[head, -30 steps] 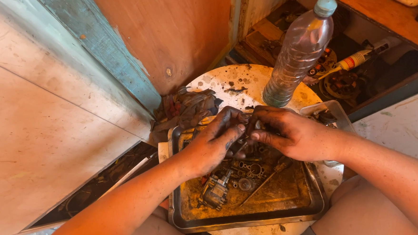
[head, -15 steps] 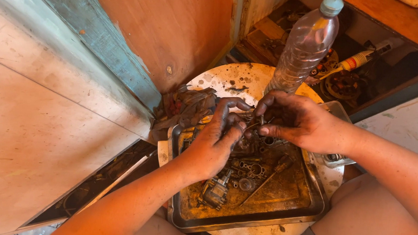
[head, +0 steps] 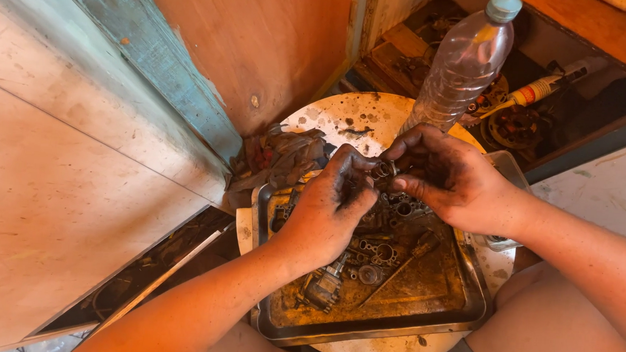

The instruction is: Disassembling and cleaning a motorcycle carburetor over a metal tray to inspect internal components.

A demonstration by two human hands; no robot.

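Hovering a little higher over the metal tray (head: 455, 315) than half a second ago, both hands have drawn closer, their fingertips now meeting above the tray's far end. The left hand (head: 329, 209), black with grease, curls its fingers inward and pinches one side of a small metal part (head: 385, 170); the right hand (head: 450, 177) pinches the other side with thumb and forefinger, so the part sits between the two sets of fingertips, clear of the tray. What kind of part it is I cannot tell; it is mostly hidden.

Beneath the hands, loose rings and fittings (head: 379, 252) lie in oily residue, with a screwdriver (head: 401, 265) slanting across the tray and a carburettor-like body (head: 323, 286) near the left wrist. The tray rests on a round stained counter (head: 351, 119). A clear plastic bottle (head: 465, 66) stands upright just beyond the right hand, and a crumpled dirty rag (head: 282, 156) lies beside the tray's far left corner.
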